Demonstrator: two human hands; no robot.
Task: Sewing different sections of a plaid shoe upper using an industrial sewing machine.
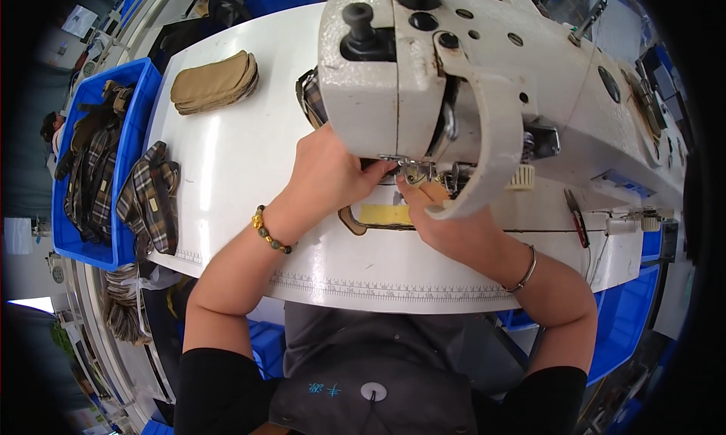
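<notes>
A white sewing machine [363,102] fills the upper right, and both hands meet at its presser foot [412,170]. My left hand [329,166] is closed, thumb and fingertips pinched beside the needle area on something dark and small. Behind that hand, a plaid fabric piece [308,94] sticks out past the machine head. My right hand [454,223] has its fingers bent together just right of the foot, partly covered by the machine's curved white arm; what they grip is hidden. Below the fingertips lie a yellow strip [384,214] and a brown-edged piece [352,222].
A stack of tan fabric pieces [214,83] sits at the table's far left. Beside the white table [227,155], a blue bin [68,231] holds plaid pieces, one plaid piece [153,197] draping over its side. Red-handled snips [578,219] lie right of my right hand.
</notes>
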